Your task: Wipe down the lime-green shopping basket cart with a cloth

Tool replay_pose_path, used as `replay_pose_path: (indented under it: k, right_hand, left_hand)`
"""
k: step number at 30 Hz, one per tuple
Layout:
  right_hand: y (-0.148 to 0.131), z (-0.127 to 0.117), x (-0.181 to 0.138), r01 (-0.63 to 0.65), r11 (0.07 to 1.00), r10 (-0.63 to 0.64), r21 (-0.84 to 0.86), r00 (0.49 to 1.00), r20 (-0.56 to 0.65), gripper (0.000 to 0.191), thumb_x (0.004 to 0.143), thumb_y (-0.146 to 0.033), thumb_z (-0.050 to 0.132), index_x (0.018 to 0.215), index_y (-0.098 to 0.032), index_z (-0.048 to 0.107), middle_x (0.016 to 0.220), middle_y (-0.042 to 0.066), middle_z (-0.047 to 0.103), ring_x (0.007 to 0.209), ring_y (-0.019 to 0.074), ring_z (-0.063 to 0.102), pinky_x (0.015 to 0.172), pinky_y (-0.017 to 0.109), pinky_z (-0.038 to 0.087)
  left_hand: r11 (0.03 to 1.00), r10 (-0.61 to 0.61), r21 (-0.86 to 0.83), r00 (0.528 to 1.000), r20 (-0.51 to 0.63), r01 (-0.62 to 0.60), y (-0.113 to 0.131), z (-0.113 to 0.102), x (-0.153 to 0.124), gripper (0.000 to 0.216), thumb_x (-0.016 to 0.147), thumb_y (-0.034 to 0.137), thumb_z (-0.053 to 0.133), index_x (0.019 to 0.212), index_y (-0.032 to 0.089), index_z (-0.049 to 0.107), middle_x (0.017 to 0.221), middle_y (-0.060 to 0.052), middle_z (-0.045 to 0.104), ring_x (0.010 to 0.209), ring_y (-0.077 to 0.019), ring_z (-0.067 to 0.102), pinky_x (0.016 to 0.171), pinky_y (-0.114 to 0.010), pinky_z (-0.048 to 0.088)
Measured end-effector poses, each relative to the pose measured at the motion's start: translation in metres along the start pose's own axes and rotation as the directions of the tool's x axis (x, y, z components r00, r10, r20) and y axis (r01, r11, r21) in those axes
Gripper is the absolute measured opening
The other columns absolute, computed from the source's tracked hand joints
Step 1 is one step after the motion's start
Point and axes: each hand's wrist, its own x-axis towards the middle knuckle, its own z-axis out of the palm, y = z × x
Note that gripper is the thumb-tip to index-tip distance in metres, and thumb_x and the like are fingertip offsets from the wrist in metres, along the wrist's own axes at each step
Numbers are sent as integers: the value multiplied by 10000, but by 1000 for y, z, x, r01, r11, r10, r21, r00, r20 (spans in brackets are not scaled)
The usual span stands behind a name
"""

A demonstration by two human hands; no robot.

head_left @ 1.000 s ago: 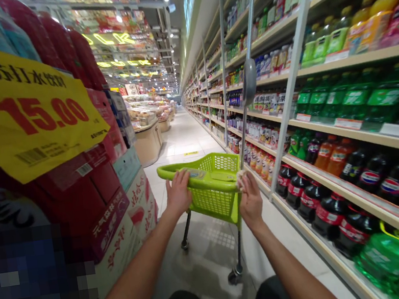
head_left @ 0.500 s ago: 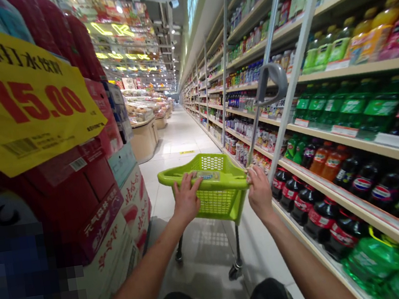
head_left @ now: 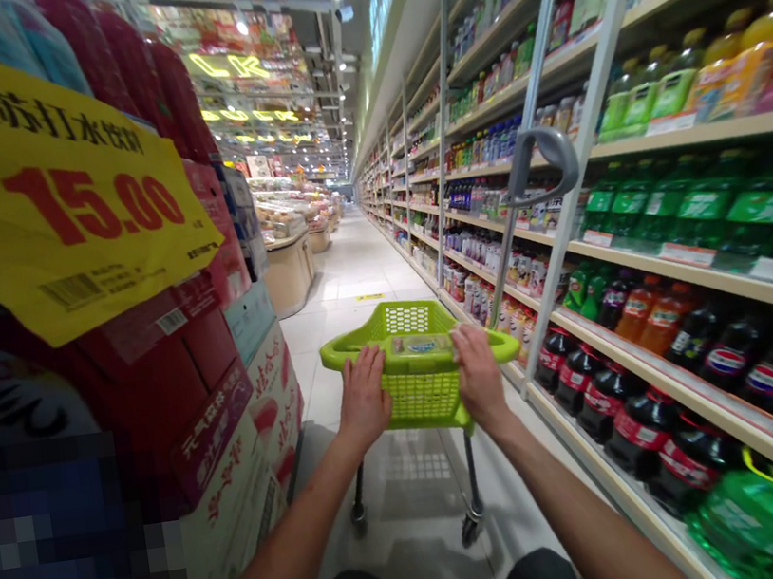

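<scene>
A small lime-green shopping cart (head_left: 425,399) stands in front of me, its perforated basket carried on grey legs with casters. My left hand (head_left: 363,398) is closed over the left part of the cart's handle (head_left: 420,354), fingers draped across the top. Right of centre, my right hand (head_left: 481,377) grips the same bar. A label lies on the handle between both hands. From the cart's right side rises a thin grey pole (head_left: 504,259) topped by a grey loop (head_left: 546,166). The undersides of my fingers are hidden.
On the right, long shelves (head_left: 716,277) hold rows of bottled drinks. Stacked drink cartons (head_left: 221,418) and a yellow price sign (head_left: 79,203) crowd my left side. The white-tiled aisle (head_left: 347,271) runs ahead past a wooden display counter (head_left: 289,274).
My right hand has shifted inward from the handle's right end, by the pole. The left hand's fingers have come closer together. The cart appears slightly farther right in view.
</scene>
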Motion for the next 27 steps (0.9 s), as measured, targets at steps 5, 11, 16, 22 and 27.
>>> replay_pose_path:
  k: [5,11,16,22,27]
  right_hand:
    - [-63,39,2,223,962,-241,156,964,115,454,821,-71,329,1238,-158,484,1284,104,491,1295,216,301,1042,467,315]
    - [-39,28,8,54,988,-71,146,990,118,634,821,-183,379,1402,-101,138,1398,167,327,1313,219,272,1026,437,334]
    - [0,-4,9,67,997,-49,-34,927,373,606,785,-264,462,1351,-151,280,1326,164,441,1226,282,403,991,577,260]
    - [27,-22,2,65,993,-23,-102,930,368,487,813,-254,423,1290,-161,380,1230,135,543,1151,251,483,978,525,289]
    - [24,-18,-5,98,990,-62,-100,947,315,471,793,-189,407,1262,-147,415,1219,129,544,1152,249,469,985,496,288]
  left_hand:
    - [983,-94,-163,993,-64,83,13,-6,10,495,750,171,414,1244,142,414,1305,-128,472,1249,-249,378,1058,-494,232]
    - [924,-57,-362,981,187,123,52,-20,45,433,849,320,391,1271,218,383,1321,-83,467,1227,-202,405,1063,-499,210]
    - [969,-22,-242,990,141,56,64,-9,50,428,751,320,581,1158,236,477,1288,-82,491,1195,-226,431,1060,-547,150]
    - [977,-40,-209,999,2,39,26,-8,34,259,760,173,542,1016,211,542,1195,-67,583,1098,-202,521,1014,-478,260]
    - [955,-241,-216,956,-166,203,-1,-10,25,231,763,169,508,990,186,542,1039,-66,650,1005,-209,567,1003,-483,283]
